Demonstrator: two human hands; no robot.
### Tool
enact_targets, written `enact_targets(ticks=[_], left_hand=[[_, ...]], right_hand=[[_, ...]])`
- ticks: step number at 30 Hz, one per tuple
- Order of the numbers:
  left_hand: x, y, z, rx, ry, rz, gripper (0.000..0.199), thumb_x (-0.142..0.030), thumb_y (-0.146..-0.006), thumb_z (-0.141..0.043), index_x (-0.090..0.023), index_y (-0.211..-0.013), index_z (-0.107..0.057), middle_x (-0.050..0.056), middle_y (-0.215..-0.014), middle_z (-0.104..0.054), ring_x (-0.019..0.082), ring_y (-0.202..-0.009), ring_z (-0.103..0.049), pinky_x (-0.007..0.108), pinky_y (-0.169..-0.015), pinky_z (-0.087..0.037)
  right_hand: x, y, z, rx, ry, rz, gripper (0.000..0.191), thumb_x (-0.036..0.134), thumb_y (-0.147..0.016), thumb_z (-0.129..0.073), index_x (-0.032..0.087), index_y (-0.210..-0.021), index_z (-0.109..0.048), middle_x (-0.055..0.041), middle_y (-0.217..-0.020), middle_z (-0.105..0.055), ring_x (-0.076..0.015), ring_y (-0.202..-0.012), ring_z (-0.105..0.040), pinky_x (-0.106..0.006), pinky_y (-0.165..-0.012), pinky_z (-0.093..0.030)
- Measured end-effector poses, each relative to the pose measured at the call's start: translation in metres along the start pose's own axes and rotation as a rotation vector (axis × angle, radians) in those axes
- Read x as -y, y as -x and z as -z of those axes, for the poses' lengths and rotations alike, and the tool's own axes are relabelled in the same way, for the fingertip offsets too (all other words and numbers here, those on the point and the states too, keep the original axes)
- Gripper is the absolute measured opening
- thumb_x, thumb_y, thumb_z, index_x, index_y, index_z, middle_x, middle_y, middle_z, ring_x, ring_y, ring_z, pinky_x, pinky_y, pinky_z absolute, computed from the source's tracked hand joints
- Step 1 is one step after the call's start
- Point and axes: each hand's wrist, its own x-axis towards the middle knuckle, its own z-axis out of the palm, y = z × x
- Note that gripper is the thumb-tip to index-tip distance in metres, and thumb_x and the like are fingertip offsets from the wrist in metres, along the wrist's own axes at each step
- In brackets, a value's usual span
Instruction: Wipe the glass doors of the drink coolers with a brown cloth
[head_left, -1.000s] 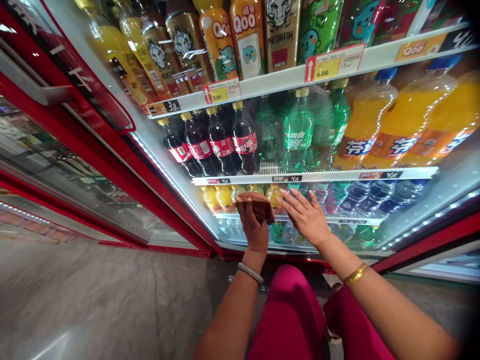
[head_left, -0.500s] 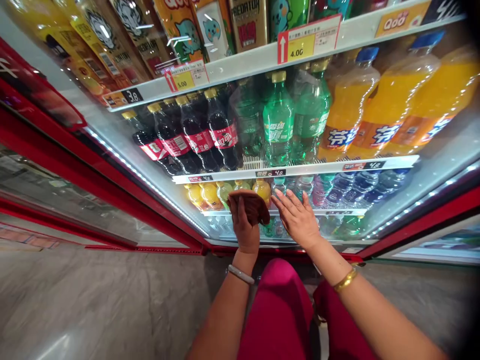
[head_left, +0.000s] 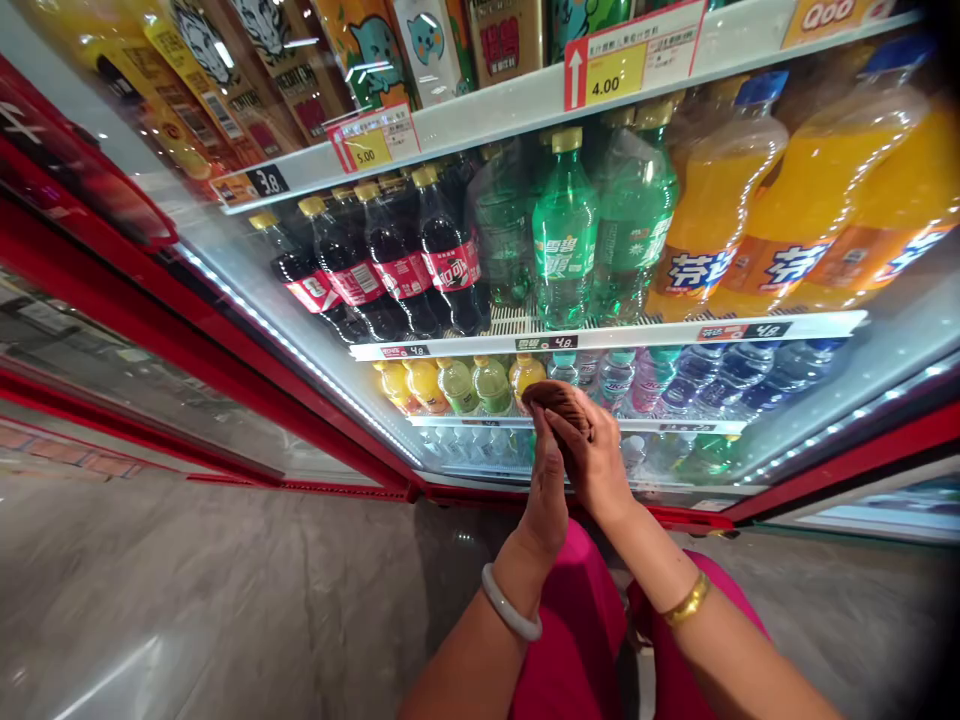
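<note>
A brown folded cloth [head_left: 561, 405] is between my two hands, in front of the lower shelves of a lit drinks cooler. My right hand [head_left: 604, 465] has its fingers wrapped round the cloth from the right. My left hand [head_left: 547, 495], with a pale bangle at the wrist, lies against the cloth's left side with its fingers stretched upward. Behind the cloth stand small yellow and green bottles [head_left: 491, 383] and the lower shelf edge. The palms are mostly hidden.
Cola bottles [head_left: 450, 260], green bottles [head_left: 564, 240] and large orange bottles [head_left: 694, 230] fill the shelf above my hands. Red door frames [head_left: 300, 420] flank the cooler. Grey floor [head_left: 225, 600] lies below, and my knees are close under my forearms.
The cloth has passed from my left hand to my right hand. My left hand has moved right, and both hands have come together. The view has shifted slightly closer to the shelves.
</note>
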Motion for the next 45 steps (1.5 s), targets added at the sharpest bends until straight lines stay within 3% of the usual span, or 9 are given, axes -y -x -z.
enact_targets(ticks=[3, 7, 11, 14, 18, 25, 32, 39, 45], left_hand=[[-0.014, 0.001, 0.010, 0.124, -0.117, -0.143, 0.071, -0.059, -0.109, -0.028, -0.026, -0.170, -0.013, 0.004, -0.179, -0.013, 0.021, -0.166, -0.015, 0.041, -0.138, -0.016], [-0.015, -0.001, 0.023, -0.103, -0.500, -0.380, 0.060, -0.044, -0.112, -0.030, -0.026, -0.169, -0.024, 0.008, -0.175, -0.031, 0.022, -0.163, -0.028, 0.043, -0.135, -0.026], [-0.003, -0.004, 0.025, -0.146, -0.853, -0.564, 0.068, -0.037, -0.111, -0.036, -0.028, -0.171, -0.005, 0.008, -0.179, -0.012, 0.024, -0.166, -0.010, 0.050, -0.137, -0.018], [0.004, -0.009, 0.020, -0.054, -0.972, -0.571, 0.074, -0.042, -0.110, -0.036, -0.027, -0.170, 0.004, 0.007, -0.179, -0.001, 0.025, -0.166, 0.000, 0.052, -0.137, -0.015], [0.012, -0.017, 0.014, -0.080, -1.005, -0.569, 0.074, -0.043, -0.110, -0.035, -0.027, -0.170, 0.006, 0.006, -0.179, 0.002, 0.025, -0.166, 0.003, 0.055, -0.136, -0.014], [0.020, -0.032, 0.002, -0.096, -1.052, -0.637, 0.075, -0.037, -0.109, -0.040, -0.025, -0.170, 0.001, 0.005, -0.178, 0.004, 0.025, -0.165, 0.006, 0.054, -0.136, -0.013], [0.023, -0.040, -0.023, -0.106, -1.023, -0.651, 0.075, -0.032, -0.108, -0.043, -0.026, -0.171, -0.001, 0.006, -0.178, 0.000, 0.025, -0.165, 0.003, 0.054, -0.136, -0.009], [0.030, -0.051, -0.045, -0.142, -0.990, -0.673, 0.080, -0.023, -0.106, -0.048, -0.028, -0.170, -0.001, 0.008, -0.178, 0.002, 0.027, -0.165, 0.004, 0.058, -0.135, -0.007], [0.033, -0.057, -0.068, -0.179, -0.930, -0.640, 0.098, -0.014, -0.099, -0.060, -0.033, -0.168, 0.006, 0.012, -0.174, 0.014, 0.036, -0.162, 0.009, 0.067, -0.131, -0.008]], right_hand=[[-0.002, -0.021, 0.003, -0.087, 0.061, 0.067, 0.049, 0.019, -0.095, -0.069, 0.039, -0.139, -0.061, -0.0060, -0.154, -0.050, -0.0258, -0.139, -0.050, -0.049, -0.112, -0.051], [-0.006, -0.029, 0.003, -0.114, 0.173, 0.161, 0.039, 0.015, -0.093, -0.070, 0.035, -0.127, -0.070, -0.0052, -0.140, -0.061, -0.0228, -0.130, -0.052, -0.041, -0.109, -0.049], [-0.025, -0.009, 0.017, -0.019, 0.241, 0.216, 0.029, 0.014, -0.093, -0.069, 0.031, -0.116, -0.073, -0.0039, -0.132, -0.067, -0.0234, -0.123, -0.054, -0.040, -0.102, -0.049], [-0.038, -0.011, 0.039, -0.141, 0.272, 0.123, 0.028, 0.013, -0.090, -0.071, 0.030, -0.113, -0.072, -0.0069, -0.138, -0.064, -0.0266, -0.127, -0.055, -0.045, -0.105, -0.048], [-0.030, -0.035, 0.048, -0.269, 0.306, 0.047, 0.034, 0.012, -0.089, -0.071, 0.028, -0.119, -0.069, -0.0113, -0.145, -0.057, -0.0299, -0.133, -0.052, -0.050, -0.109, -0.046], [-0.046, 0.000, 0.046, -0.085, 0.330, 0.115, 0.037, 0.007, -0.090, -0.068, 0.031, -0.118, -0.066, -0.0054, -0.136, -0.063, -0.0250, -0.131, -0.052, -0.044, -0.107, -0.049], [-0.059, -0.041, 0.083, -0.338, 0.344, -0.074, 0.048, 0.008, -0.083, -0.072, 0.028, -0.126, -0.062, -0.0118, -0.149, -0.050, -0.0295, -0.138, -0.049, -0.052, -0.113, -0.043], [-0.069, -0.005, 0.071, -0.164, 0.353, 0.069, 0.039, 0.007, -0.089, -0.067, 0.033, -0.118, -0.065, -0.0043, -0.134, -0.061, -0.0230, -0.133, -0.050, -0.043, -0.110, -0.048], [-0.086, -0.027, 0.101, -0.334, 0.388, -0.093, 0.044, 0.008, -0.086, -0.065, 0.029, -0.124, -0.060, -0.0111, -0.145, -0.053, -0.0281, -0.136, -0.050, -0.053, -0.112, -0.045]])
